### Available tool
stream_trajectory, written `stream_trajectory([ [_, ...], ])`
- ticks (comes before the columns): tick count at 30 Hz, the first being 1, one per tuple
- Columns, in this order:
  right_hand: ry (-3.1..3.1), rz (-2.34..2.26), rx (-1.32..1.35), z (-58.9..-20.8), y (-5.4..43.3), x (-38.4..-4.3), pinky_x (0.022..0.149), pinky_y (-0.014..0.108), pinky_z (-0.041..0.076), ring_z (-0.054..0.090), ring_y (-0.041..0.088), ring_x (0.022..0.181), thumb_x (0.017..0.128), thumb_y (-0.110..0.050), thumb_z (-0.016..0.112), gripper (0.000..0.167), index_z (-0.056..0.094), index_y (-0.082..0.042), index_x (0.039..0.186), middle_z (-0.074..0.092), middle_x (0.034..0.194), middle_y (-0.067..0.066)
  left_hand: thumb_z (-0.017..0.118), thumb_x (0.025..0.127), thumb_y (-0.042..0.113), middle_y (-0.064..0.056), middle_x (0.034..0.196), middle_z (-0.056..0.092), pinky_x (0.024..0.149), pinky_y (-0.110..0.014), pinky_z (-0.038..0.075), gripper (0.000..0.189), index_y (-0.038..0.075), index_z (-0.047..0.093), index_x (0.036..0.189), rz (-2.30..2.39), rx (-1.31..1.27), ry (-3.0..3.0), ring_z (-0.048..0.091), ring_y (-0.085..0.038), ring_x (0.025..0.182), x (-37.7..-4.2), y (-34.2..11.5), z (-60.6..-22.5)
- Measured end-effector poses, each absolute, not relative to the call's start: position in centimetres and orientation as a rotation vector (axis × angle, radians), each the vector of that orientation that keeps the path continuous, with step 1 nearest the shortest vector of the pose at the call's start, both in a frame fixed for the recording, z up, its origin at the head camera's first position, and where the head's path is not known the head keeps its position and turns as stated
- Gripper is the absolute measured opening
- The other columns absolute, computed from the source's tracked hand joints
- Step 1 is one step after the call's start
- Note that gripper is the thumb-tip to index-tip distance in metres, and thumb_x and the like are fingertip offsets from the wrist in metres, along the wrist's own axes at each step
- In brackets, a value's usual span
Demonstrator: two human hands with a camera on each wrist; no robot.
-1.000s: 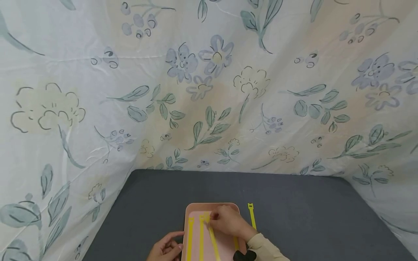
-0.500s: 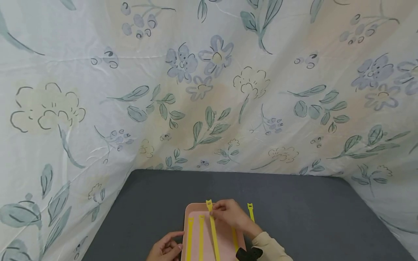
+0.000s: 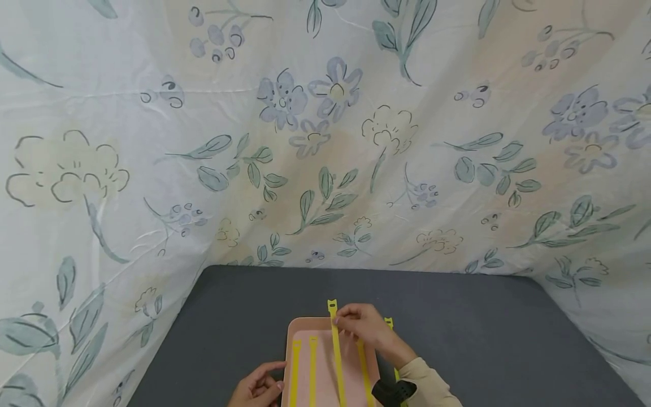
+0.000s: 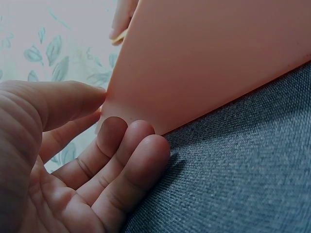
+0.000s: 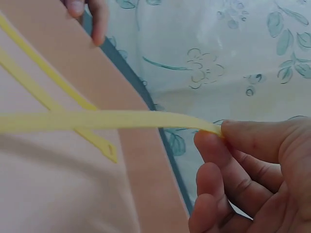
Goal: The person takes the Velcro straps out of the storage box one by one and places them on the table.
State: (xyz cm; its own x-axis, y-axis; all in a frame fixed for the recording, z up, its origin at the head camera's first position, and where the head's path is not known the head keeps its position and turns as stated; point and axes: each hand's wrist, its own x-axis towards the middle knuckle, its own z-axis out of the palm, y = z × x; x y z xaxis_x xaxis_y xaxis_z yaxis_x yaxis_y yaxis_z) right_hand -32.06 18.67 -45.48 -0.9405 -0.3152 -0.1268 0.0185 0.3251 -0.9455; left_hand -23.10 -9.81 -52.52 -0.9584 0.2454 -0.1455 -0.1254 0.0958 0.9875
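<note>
A pink tray (image 3: 305, 325) lies on the dark table. My right hand (image 3: 363, 325) pinches a yellow strap-like cable tie (image 3: 338, 356) between thumb and forefinger, just below its slotted head. The head stands above the tray's far rim, while the band slants down over the tray's middle. In the right wrist view the held band bends slightly at the fingertips. At the tray's left edge my left hand (image 3: 258, 385) holds the rim. The left wrist view shows the thumb on the edge and several curled fingers (image 4: 150, 155) at the outer wall.
Two yellow cable ties lie side by side in the tray's left half, the outer tie (image 3: 296, 367) nearest its wall. Another tie (image 3: 364, 367) lies at the tray's right. Beyond the right rim, a tie (image 3: 389, 321) lies on the table (image 3: 458, 322). A floral curtain (image 3: 325, 169) surrounds the table.
My right hand has lifted the held cable tie and drawn it up and to the right, past the tray's far rim. The left hand has stayed at the tray's left edge.
</note>
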Motion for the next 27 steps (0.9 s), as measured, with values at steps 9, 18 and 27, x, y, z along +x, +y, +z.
stream_trajectory([
  [9,2.325,-1.716,-0.237,-43.6,19.5,-32.1,0.067,0.038,0.052,0.063,0.020,0.076,0.098,-0.029,0.067,0.027,0.070,-0.004,0.109,0.072,0.092,0.009,0.068,0.096,0.019,-0.003,0.079,0.065,0.065,-0.025,0.056,0.055,-0.011,0.051,0.139,1.944,0.148,2.082,0.061,-0.006,0.061,-23.1,-9.9,-52.6],
  [18,2.406,-1.732,-0.285,-41.5,20.5,-32.4,0.068,0.036,0.052,0.062,0.021,0.082,0.098,-0.029,0.067,0.030,0.069,-0.002,0.113,0.072,0.095,0.004,0.069,0.095,0.020,-0.004,0.079,0.062,0.062,-0.024,0.054,0.055,-0.010,0.053,0.138,1.943,0.112,2.084,0.058,-0.006,0.060,-23.0,-9.7,-52.5],
  [27,2.403,-1.776,-0.287,-40.2,20.5,-32.5,0.065,0.032,0.052,0.061,0.018,0.078,0.100,-0.030,0.066,0.029,0.067,-0.003,0.111,0.069,0.091,0.006,0.069,0.094,0.018,-0.003,0.077,0.061,0.059,-0.023,0.052,0.052,-0.010,0.054,0.137,1.939,0.092,2.117,0.056,-0.006,0.058,-22.9,-9.6,-52.4],
])
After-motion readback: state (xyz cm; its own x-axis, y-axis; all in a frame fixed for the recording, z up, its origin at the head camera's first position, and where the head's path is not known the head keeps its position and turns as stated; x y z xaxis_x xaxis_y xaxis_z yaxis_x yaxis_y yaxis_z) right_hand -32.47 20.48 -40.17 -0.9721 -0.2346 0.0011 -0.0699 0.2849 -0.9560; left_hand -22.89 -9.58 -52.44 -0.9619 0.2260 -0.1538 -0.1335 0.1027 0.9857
